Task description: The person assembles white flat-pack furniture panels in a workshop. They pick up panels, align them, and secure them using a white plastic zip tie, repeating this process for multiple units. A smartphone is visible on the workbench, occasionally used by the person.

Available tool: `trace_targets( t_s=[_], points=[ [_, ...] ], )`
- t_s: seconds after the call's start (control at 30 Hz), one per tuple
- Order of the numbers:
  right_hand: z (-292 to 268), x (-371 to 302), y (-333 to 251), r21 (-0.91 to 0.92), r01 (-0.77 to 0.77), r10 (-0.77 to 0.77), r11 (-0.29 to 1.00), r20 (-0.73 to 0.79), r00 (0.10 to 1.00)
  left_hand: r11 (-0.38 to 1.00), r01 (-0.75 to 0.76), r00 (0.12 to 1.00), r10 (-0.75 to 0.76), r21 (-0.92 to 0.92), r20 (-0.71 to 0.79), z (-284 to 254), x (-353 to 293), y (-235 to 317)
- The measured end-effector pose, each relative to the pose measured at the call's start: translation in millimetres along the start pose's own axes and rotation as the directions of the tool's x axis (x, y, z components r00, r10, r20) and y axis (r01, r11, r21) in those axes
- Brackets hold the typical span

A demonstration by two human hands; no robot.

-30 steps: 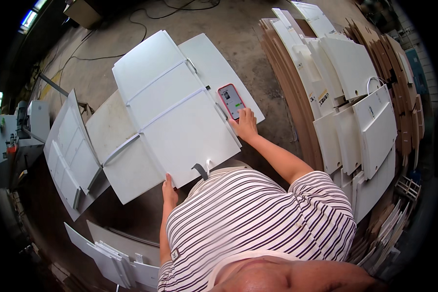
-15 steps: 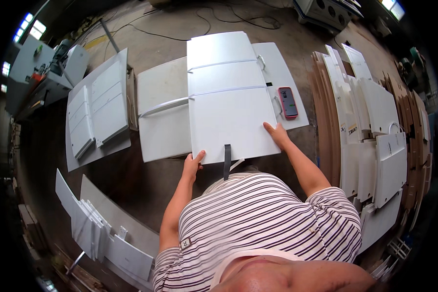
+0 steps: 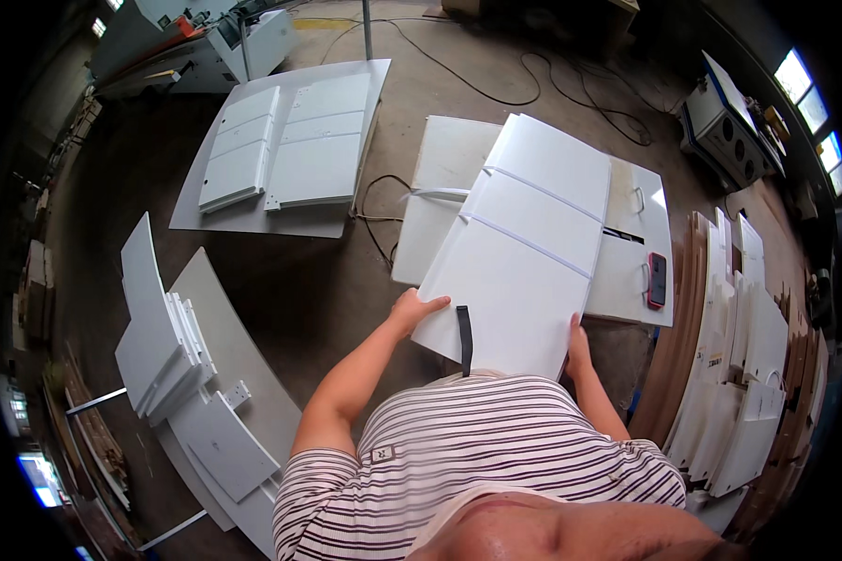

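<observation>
Both my hands grip a white panel bundle (image 3: 524, 252) bound by two pale straps, its near edge close to my striped shirt. My left hand (image 3: 418, 310) is closed on the near left corner, thumb on top. At the near right side edge, my right hand (image 3: 578, 346) is closed on the bundle, its fingers partly hidden. The far part of the bundle slants over a pale work surface (image 3: 627, 285); whether it rests there I cannot tell. A dark strap (image 3: 464, 341) hangs over its near edge.
A red-cased phone-like device (image 3: 657, 280) lies right of the bundle. White panels (image 3: 323, 140) lie on a board (image 3: 346, 220) at far left. More panels (image 3: 168, 346) lean at near left. Brown and white boards (image 3: 720, 346) stand at right. A cable (image 3: 477, 93) runs across the far floor.
My view has turned left, shifting the surroundings rightward. The bundle now slants relative to the work surface and sits nearer my body. Both hands keep their hold.
</observation>
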State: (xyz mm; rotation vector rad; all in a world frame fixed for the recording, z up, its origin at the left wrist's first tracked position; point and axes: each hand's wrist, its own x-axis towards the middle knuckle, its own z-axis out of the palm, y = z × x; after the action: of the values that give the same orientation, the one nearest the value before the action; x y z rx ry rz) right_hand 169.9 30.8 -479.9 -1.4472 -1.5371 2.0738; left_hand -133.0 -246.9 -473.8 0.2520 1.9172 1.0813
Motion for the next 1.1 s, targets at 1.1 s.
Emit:
trace_targets(
  t_s=[1.1],
  points=[
    [567.8,224.2,-149.0,-0.311,0.000,-0.048,0.951,-0.147,0.988,0.998,0.063,0.952,-0.068,-0.027,-0.298,-507.8,37.0,-35.8]
  ],
)
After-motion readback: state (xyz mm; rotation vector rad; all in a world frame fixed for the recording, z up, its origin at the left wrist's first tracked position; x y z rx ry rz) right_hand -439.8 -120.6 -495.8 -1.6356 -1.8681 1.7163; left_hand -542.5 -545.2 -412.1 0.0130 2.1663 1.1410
